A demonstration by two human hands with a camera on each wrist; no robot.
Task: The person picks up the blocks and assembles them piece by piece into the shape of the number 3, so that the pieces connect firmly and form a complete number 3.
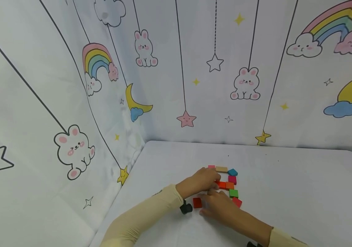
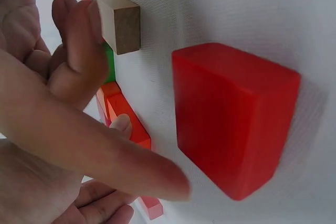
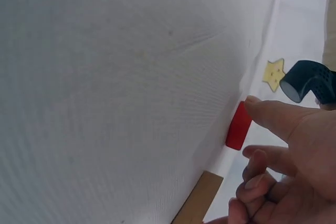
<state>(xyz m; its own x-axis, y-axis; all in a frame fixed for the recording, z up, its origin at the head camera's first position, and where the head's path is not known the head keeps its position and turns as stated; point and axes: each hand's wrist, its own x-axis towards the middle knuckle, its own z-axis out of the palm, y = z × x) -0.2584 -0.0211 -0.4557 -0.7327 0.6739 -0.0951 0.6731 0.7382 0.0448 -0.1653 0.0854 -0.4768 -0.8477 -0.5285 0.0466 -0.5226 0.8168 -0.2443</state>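
My left hand (image 1: 202, 179) reaches in over the middle of the block layout. Its thumb touches an orange-red block (image 1: 221, 185), pinching its left end; the index tip is partly hidden. Beside that block lie an orange block (image 1: 229, 185) and a green block (image 1: 233, 193). My right hand (image 1: 220, 204) is nearer me, thumb and index finger spread to either side of a red block (image 2: 231, 114), with a gap visible to the block. Its other fingers are curled near a plain wooden block (image 2: 127, 27), which the hand hides in the head view.
Along the back lie a pink block (image 1: 211, 166), another wooden block (image 1: 221, 169) and a blue pentagonal block (image 1: 233, 172). A magenta block (image 1: 232, 179) and a pinkish-red block (image 1: 237, 202) lie on the right. The dark wrist camera (image 1: 186, 208) is close to the red block.
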